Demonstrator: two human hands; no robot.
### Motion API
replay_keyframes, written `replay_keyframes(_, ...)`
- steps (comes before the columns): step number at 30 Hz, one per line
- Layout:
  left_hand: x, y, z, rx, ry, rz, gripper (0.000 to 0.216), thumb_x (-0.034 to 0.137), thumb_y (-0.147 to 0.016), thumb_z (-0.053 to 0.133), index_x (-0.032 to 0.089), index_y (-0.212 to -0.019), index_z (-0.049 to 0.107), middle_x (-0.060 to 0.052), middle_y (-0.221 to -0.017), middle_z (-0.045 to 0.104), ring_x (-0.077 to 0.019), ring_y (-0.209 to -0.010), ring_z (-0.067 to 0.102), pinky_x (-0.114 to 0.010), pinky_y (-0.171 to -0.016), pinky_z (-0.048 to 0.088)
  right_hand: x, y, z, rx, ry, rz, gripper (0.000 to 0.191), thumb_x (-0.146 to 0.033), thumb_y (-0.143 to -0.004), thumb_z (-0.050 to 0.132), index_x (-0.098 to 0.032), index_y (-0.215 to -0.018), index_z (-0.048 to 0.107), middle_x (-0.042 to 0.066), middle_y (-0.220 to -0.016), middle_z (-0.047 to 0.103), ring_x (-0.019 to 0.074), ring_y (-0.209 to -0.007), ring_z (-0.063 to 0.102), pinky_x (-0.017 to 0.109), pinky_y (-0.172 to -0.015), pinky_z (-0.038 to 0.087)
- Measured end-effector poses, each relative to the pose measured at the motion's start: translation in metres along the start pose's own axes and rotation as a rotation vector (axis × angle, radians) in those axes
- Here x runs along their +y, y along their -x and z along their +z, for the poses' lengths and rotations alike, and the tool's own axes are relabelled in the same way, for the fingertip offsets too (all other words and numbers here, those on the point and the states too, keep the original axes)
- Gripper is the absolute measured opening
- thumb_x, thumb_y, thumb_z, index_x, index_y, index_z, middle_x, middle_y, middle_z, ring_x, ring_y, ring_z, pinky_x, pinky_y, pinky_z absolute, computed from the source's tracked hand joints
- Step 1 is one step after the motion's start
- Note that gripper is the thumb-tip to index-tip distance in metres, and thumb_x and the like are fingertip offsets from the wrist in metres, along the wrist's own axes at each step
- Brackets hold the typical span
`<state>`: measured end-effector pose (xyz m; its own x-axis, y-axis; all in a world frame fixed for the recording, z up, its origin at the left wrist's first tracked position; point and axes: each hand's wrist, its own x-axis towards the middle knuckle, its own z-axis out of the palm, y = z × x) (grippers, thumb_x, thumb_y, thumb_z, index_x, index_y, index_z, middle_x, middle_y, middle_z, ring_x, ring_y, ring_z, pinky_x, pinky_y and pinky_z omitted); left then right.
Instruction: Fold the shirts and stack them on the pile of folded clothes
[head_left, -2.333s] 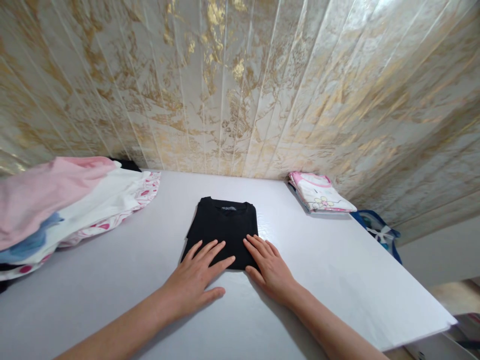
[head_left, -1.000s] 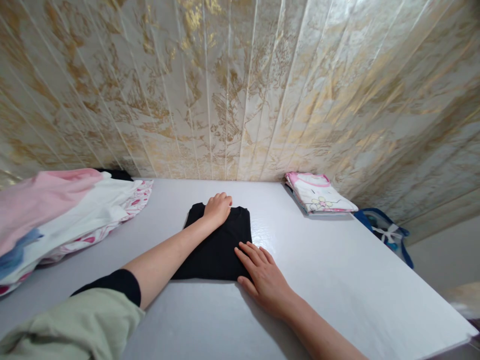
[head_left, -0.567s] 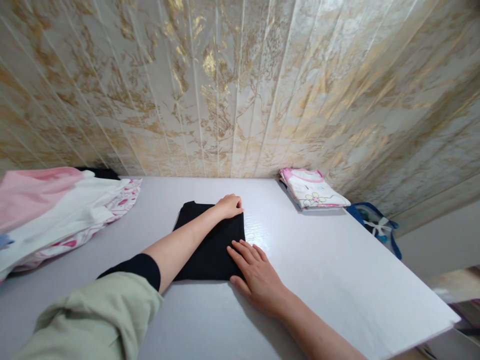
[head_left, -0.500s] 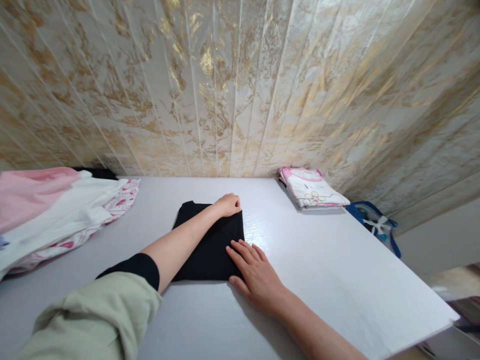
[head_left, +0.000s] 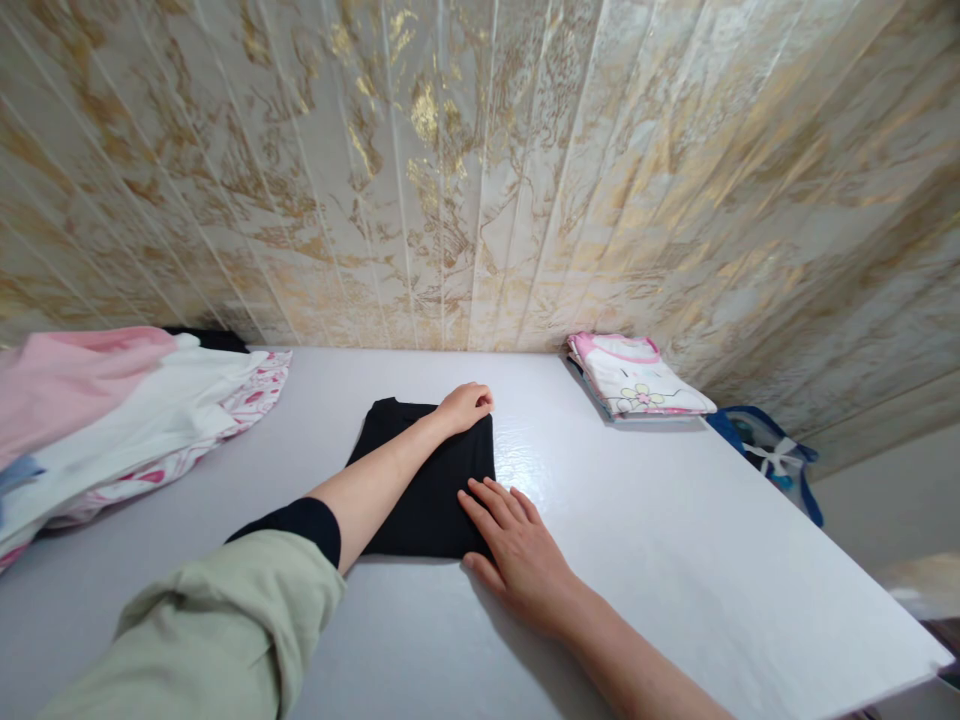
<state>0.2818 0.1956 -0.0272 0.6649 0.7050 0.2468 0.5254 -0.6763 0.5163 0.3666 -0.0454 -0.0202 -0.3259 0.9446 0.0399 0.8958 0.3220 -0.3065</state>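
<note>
A folded black T-shirt [head_left: 439, 480] lies in the middle of the white table [head_left: 675, 540]. My left hand [head_left: 465, 406] reaches across it to its far right corner, fingers curled down onto the cloth there. My right hand [head_left: 517, 545] lies flat with fingers stretched out on the near right corner of the shirt, pressing it to the table.
A loose heap of pink, white and patterned clothes [head_left: 112, 420] covers the table's left end. A small folded stack with a pink-trimmed white garment [head_left: 637, 375] sits at the far right by the marbled wall. A blue bag [head_left: 772, 455] hangs beyond the right edge.
My left hand left the near edge of the black shirt, went to its far edge and slid right to the far right corner. My right hand has stayed on the near right corner.
</note>
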Motion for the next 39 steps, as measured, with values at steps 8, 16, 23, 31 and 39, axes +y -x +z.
replay_keyframes(8, -0.013, 0.057, -0.073, 0.246, -0.182, -0.189, 0.021, 0.017, -0.089, 0.042, 0.018, -0.096, 0.061, -0.010, -0.105, 0.061, -0.0233, -0.105, 0.057, -0.038, -0.097, 0.043, -0.002, 0.000, -0.003, -0.004, 0.016, -0.002, 0.064, -0.030, -0.090, 0.051, -0.025, -0.150, 0.031, 0.004, -0.157, 0.028, 0.0246, -0.144, 0.025, 0.050, -0.117, 0.022)
replay_keyframes(16, -0.045, 0.138, -0.071, 0.078, -0.387, -0.273, 0.040, 0.039, -0.094, 0.040, 0.020, -0.127, 0.052, -0.010, -0.140, 0.052, -0.0271, -0.129, 0.046, -0.044, -0.108, 0.035, 0.000, 0.000, 0.003, 0.008, 0.047, -0.003, 0.062, -0.032, -0.092, 0.048, -0.025, -0.151, 0.030, 0.003, -0.157, 0.029, 0.0236, -0.145, 0.023, 0.048, -0.118, 0.021)
replay_keyframes(23, -0.054, 0.146, -0.070, 0.184, -0.153, -0.322, 0.051, 0.040, -0.092, 0.040, 0.016, -0.137, 0.043, -0.013, -0.150, 0.041, -0.0232, -0.136, 0.040, -0.041, -0.113, 0.032, -0.002, 0.002, 0.002, 0.079, -0.007, -0.011, 0.057, -0.034, -0.094, 0.045, -0.026, -0.149, 0.032, 0.005, -0.154, 0.034, 0.0229, -0.142, 0.028, 0.046, -0.116, 0.025)
replay_keyframes(31, -0.029, 0.203, -0.100, 0.098, 0.022, -0.616, 0.032, 0.038, -0.085, 0.047, 0.016, -0.107, 0.057, -0.007, -0.090, 0.069, -0.0217, -0.083, 0.068, -0.032, -0.077, 0.051, 0.023, 0.003, 0.012, 0.334, -0.106, 0.128, 0.040, -0.031, -0.097, 0.038, -0.022, -0.135, 0.047, 0.009, -0.129, 0.059, 0.0234, -0.120, 0.052, 0.043, -0.101, 0.043)
replay_keyframes(39, -0.016, 0.205, -0.105, 0.037, -0.029, -0.645, 0.018, 0.037, -0.079, 0.053, 0.020, -0.074, 0.056, -0.004, -0.073, 0.068, -0.0210, -0.070, 0.064, -0.028, -0.063, 0.041, 0.024, 0.001, 0.018, 0.374, -0.102, 0.078, 0.037, -0.030, -0.096, 0.043, -0.022, -0.131, 0.049, 0.008, -0.124, 0.062, 0.0225, -0.114, 0.056, 0.041, -0.097, 0.045)
